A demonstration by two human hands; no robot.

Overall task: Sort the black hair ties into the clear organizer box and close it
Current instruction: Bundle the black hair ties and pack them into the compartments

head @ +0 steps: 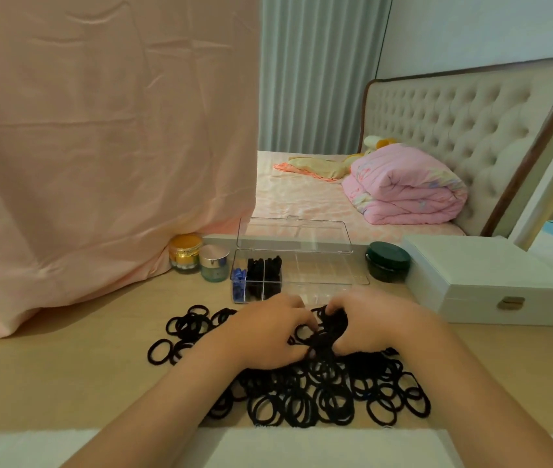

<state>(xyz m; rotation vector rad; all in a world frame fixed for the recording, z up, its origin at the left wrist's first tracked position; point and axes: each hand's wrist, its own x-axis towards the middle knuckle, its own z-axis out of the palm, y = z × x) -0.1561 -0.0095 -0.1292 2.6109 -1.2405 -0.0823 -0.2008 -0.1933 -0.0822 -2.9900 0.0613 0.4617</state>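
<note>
A big heap of black hair ties (305, 396) lies spread on the wooden table in front of me. My left hand (265, 332) and my right hand (373, 324) sit close together at the heap's far side, fingers curled round a bunch of black ties (327, 329) between them. Just behind my hands stands the clear organizer box (322, 276), its lid (293, 234) raised upright. Black ties fill two left compartments (263, 273), and blue ties (238, 282) fill the leftmost one. The right compartments look bare.
A gold-lidded jar (185, 253) and a silver-lidded jar (214, 263) stand left of the box, a dark green jar (388, 261) to its right. A white case with a brass latch (491, 282) sits far right. Pink cloth (99, 146) hangs at the left.
</note>
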